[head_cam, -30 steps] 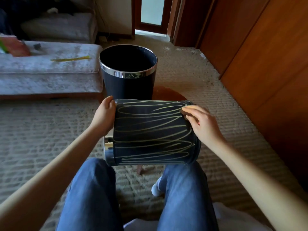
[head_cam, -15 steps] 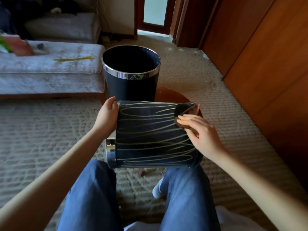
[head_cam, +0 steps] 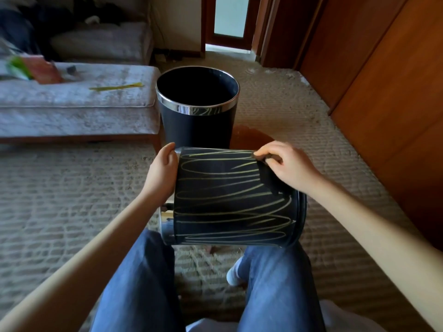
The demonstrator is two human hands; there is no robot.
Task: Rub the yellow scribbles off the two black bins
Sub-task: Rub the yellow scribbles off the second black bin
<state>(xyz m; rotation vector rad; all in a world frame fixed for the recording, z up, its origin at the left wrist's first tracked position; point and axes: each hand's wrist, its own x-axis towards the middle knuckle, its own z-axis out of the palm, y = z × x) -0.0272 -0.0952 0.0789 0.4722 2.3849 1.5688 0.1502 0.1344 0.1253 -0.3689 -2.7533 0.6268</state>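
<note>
Seated person, head view. The scribbled bin (head_cam: 230, 202) lies on its side across the knees of the jeans (head_cam: 275, 283), above the carpet (head_cam: 72, 188). Its long axis runs left to right: the chrome-rimmed mouth points left, the base right. Yellow scribbles (head_cam: 215, 173) loop along its upturned side.

The left hand (head_cam: 161, 171) cups the mouth end with the thumb on top; its other fingers are hidden behind the bin. The right hand (head_cam: 290, 166) pinches a dark cloth (head_cam: 269, 179) between thumb and curled fingers, and the cloth lies on the bin's upper side near the base.

The upright bin (head_cam: 197, 127) stands on the carpet just beyond, mouth up, beside a grey cushioned seat (head_cam: 72, 111).
</note>
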